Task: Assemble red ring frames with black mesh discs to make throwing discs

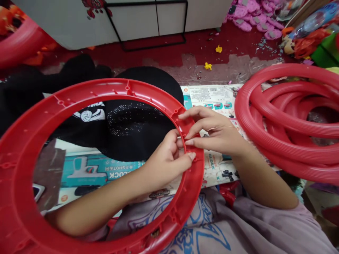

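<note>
A large red plastic ring [106,88] fills the left and centre of the head view, its hollow, ribbed side facing up. My left hand [169,158] reaches through the opening and grips the ring's right part, thumb on the inner channel and fingers curled round the inner edge. Over that same stretch of the ring, my right hand [214,130] has its fingers bent, with the tips in or on the channel. Whether a small part lies under those fingertips cannot be made out.
Several red rings [280,123] are stacked at the right. Black cloth items [140,134] and printed cardboard [209,95] lie beneath the held ring. Small yellow pieces [208,66] are on the red floor, with pink parts [249,14] at the back right. A white panel [87,31] stands behind.
</note>
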`<action>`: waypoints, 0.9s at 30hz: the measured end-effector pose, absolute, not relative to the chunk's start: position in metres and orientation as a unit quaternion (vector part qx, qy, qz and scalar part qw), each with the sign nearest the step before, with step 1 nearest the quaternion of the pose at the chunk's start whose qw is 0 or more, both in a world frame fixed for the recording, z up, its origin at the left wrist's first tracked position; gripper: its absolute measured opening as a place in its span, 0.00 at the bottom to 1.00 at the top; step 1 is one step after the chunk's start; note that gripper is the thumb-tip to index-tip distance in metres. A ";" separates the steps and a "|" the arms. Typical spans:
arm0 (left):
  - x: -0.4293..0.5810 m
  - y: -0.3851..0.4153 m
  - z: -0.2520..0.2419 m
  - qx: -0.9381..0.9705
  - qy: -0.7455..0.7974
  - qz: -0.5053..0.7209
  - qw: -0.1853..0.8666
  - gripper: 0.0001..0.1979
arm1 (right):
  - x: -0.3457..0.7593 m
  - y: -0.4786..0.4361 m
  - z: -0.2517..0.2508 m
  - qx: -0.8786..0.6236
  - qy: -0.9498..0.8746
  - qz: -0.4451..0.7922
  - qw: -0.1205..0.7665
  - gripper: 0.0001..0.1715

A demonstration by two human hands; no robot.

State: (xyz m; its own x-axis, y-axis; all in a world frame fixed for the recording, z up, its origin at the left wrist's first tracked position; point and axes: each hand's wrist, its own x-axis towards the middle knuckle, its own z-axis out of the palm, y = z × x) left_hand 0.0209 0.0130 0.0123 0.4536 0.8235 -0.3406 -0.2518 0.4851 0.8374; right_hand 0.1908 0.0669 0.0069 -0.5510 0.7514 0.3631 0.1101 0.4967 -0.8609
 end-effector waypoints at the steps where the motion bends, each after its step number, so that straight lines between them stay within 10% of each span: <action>1: 0.021 0.013 0.013 0.381 0.391 0.332 0.769 0.21 | 0.191 0.067 0.007 -0.279 -0.770 0.423 0.389 0.06; 27: 0.010 0.009 0.028 0.443 0.384 0.125 0.800 0.27 | 0.196 0.070 0.006 -0.240 -0.771 0.481 0.342 0.02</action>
